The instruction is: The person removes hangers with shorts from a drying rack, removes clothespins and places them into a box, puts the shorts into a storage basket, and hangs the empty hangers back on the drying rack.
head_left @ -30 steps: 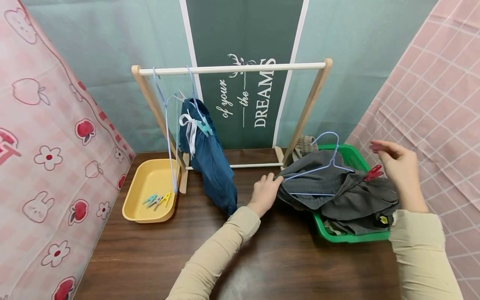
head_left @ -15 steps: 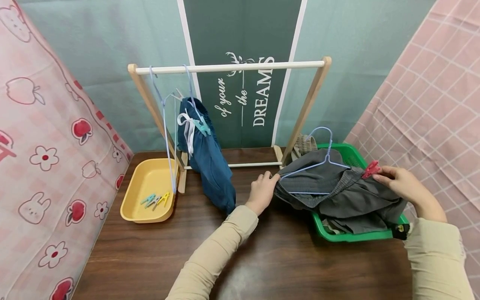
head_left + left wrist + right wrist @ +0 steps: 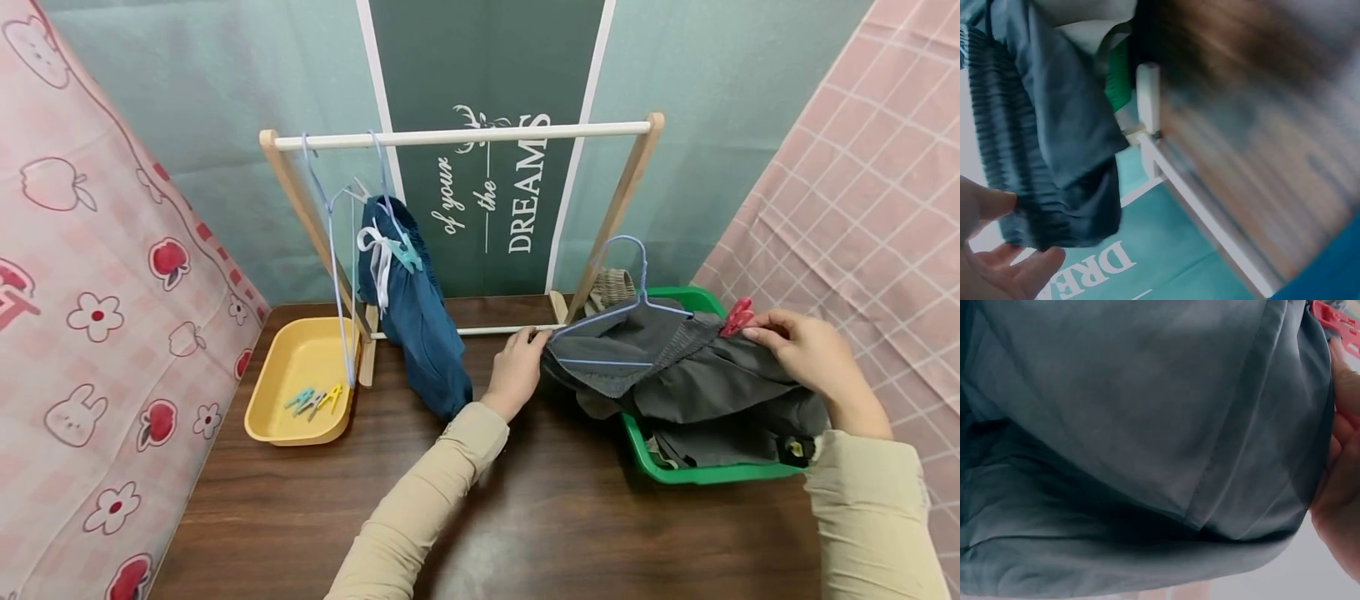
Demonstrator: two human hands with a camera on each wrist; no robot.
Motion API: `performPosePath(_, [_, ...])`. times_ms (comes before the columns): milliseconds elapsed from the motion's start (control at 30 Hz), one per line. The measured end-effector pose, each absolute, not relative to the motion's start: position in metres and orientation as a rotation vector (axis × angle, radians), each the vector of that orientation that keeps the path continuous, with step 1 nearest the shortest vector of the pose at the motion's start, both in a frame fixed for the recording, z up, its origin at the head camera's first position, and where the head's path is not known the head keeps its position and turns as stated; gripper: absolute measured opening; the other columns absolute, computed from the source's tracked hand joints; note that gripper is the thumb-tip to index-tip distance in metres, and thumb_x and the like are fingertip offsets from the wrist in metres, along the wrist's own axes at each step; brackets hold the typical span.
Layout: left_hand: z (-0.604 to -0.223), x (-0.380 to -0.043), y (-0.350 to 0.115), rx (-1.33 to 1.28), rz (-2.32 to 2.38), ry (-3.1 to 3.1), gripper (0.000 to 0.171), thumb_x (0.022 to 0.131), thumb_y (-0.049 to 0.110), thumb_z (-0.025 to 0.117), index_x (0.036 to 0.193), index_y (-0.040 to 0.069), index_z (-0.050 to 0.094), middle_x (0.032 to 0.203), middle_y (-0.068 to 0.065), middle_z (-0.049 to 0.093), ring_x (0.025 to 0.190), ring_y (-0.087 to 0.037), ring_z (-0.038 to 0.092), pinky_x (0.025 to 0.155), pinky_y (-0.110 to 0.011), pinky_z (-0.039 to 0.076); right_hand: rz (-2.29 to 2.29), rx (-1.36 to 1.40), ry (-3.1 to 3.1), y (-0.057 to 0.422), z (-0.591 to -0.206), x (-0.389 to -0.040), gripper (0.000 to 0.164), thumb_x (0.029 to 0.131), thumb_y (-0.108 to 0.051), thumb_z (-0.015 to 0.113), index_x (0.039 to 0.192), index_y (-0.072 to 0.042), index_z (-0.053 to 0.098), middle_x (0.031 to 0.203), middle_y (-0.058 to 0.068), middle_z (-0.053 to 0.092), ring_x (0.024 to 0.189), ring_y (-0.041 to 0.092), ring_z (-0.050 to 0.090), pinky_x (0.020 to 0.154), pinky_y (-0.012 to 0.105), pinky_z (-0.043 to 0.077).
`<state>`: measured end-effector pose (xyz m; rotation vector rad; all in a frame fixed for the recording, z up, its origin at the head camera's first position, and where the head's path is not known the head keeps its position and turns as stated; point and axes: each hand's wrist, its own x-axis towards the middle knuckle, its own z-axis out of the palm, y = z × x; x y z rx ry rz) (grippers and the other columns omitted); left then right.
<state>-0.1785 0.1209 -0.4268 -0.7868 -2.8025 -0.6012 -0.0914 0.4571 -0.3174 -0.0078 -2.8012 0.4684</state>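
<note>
A pair of dark grey pants (image 3: pixel 705 379) with a ribbed elastic waistband is held between the two hands. A light blue hanger (image 3: pixel 642 279) sits in the waistband, its hook pointing up. My left hand (image 3: pixel 517 367) pinches the waistband's left end between thumb and fingers, as the left wrist view confirms. A red clothespin (image 3: pixel 738 317) is clipped at the right end of the waistband. Just beside it, my right hand (image 3: pixel 813 354) pinches the fabric; its fingertips are partly hidden behind the cloth in the right wrist view.
Behind stands a wooden rack with a white rail (image 3: pixel 465 136). Blue pants (image 3: pixel 423 342) and bare hangers hang at its left. A green basket (image 3: pixel 697 477) with more clothes lies under the grey pants. A yellow basin (image 3: pixel 300 358) at left holds several clothespins (image 3: pixel 315 403).
My right hand has come down from the air and taken hold of the fabric beside the red clothespin. The grey pants and hanger have risen and shifted slightly left.
</note>
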Motion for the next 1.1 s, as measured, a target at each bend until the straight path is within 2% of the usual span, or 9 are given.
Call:
performPosePath(133, [-0.412, -0.177, 0.124, -0.765, -0.628, -2.714, 0.041, 0.097, 0.012, 0.053, 0.138, 0.016, 0.050, 0.135, -0.011, 0.053, 0.121, -0.024, 0.056, 0.076, -0.032, 0.057, 0.440, -0.001, -2.790, 0.446, -0.311, -0.095, 0.021, 0.092, -0.023, 0.064, 0.088, -0.004, 0.070, 0.079, 0.017, 0.068, 0.066, -0.013, 0.041, 0.061, 0.031, 0.036])
performPosePath(267, [-0.394, -0.172, 0.132, -0.806, -0.610, -2.670, 0.038, 0.098, 0.013, 0.052, 0.136, 0.014, 0.051, 0.132, -0.008, 0.054, 0.120, -0.021, 0.056, 0.084, -0.029, 0.055, 0.367, 0.051, -2.851, 0.434, -0.307, -0.100, 0.024, 0.093, -0.027, 0.062, 0.089, -0.005, 0.071, 0.076, 0.013, 0.069, 0.063, 0.011, 0.054, 0.059, 0.035, 0.040])
performPosePath(333, [-0.386, -0.169, 0.135, -0.846, -0.599, -2.652, 0.037, 0.098, 0.014, 0.051, 0.135, 0.015, 0.052, 0.130, -0.006, 0.055, 0.119, -0.019, 0.056, 0.083, -0.027, 0.055, 0.355, 0.102, -2.879, 0.429, -0.306, -0.102, 0.024, 0.093, -0.025, 0.062, 0.089, -0.003, 0.071, 0.074, 0.011, 0.069, 0.063, 0.015, 0.056, 0.058, 0.034, 0.042])
performPosePath(533, [-0.364, -0.161, 0.147, -0.988, -0.594, -2.541, 0.033, 0.100, 0.015, 0.046, 0.132, 0.016, 0.054, 0.127, -0.004, 0.058, 0.116, -0.016, 0.058, 0.085, -0.023, 0.054, 0.388, 0.212, -2.906, 0.416, -0.302, -0.103, 0.012, 0.087, -0.009, 0.066, 0.090, 0.001, 0.072, 0.076, 0.011, 0.072, 0.062, -0.009, 0.051, 0.056, 0.023, 0.045])
performPosePath(600, [-0.357, -0.159, 0.152, -1.037, -0.577, -2.491, 0.032, 0.100, 0.016, 0.047, 0.131, 0.017, 0.055, 0.126, -0.003, 0.058, 0.115, -0.015, 0.058, 0.088, -0.021, 0.053, 0.399, 0.219, -2.925, 0.412, -0.300, -0.103, 0.013, 0.086, -0.006, 0.066, 0.093, 0.002, 0.073, 0.077, 0.011, 0.072, 0.062, -0.012, 0.049, 0.056, 0.022, 0.045])
performPosePath(667, [-0.351, -0.157, 0.159, -1.090, -0.552, -2.452, 0.032, 0.100, 0.018, 0.047, 0.132, 0.018, 0.055, 0.127, -0.002, 0.058, 0.116, -0.014, 0.058, 0.094, -0.020, 0.050, 0.391, 0.227, -2.939, 0.407, -0.298, -0.103, 0.013, 0.086, -0.006, 0.066, 0.093, 0.003, 0.072, 0.078, 0.012, 0.072, 0.063, -0.007, 0.053, 0.056, 0.022, 0.045])
performPosePath(867, [-0.334, -0.154, 0.180, -1.257, -0.520, -2.426, 0.040, 0.100, 0.027, 0.050, 0.139, 0.019, 0.048, 0.136, 0.001, 0.054, 0.127, -0.011, 0.051, 0.108, -0.021, 0.039, 0.339, 0.270, -2.930, 0.393, -0.295, -0.101, 0.011, 0.084, -0.005, 0.068, 0.091, 0.002, 0.073, 0.077, 0.012, 0.072, 0.066, 0.020, 0.063, 0.057, 0.030, 0.048])
performPosePath(1033, [-0.327, -0.152, 0.193, -1.313, -0.479, -2.451, 0.046, 0.101, 0.033, 0.047, 0.145, 0.020, 0.042, 0.144, 0.003, 0.048, 0.133, -0.010, 0.045, 0.112, -0.022, 0.035, 0.301, 0.315, -2.917, 0.385, -0.293, -0.101, 0.010, 0.083, -0.005, 0.069, 0.090, 0.001, 0.073, 0.078, 0.012, 0.071, 0.068, 0.026, 0.065, 0.060, 0.040, 0.051])
performPosePath(1100, [-0.327, -0.152, 0.196, -1.315, -0.470, -2.451, 0.046, 0.100, 0.034, 0.047, 0.144, 0.020, 0.043, 0.143, 0.005, 0.049, 0.132, -0.009, 0.046, 0.111, -0.021, 0.035, 0.287, 0.341, -2.904, 0.384, -0.293, -0.101, 0.009, 0.082, -0.004, 0.070, 0.089, 0.001, 0.073, 0.077, 0.012, 0.071, 0.067, 0.026, 0.065, 0.060, 0.038, 0.051])
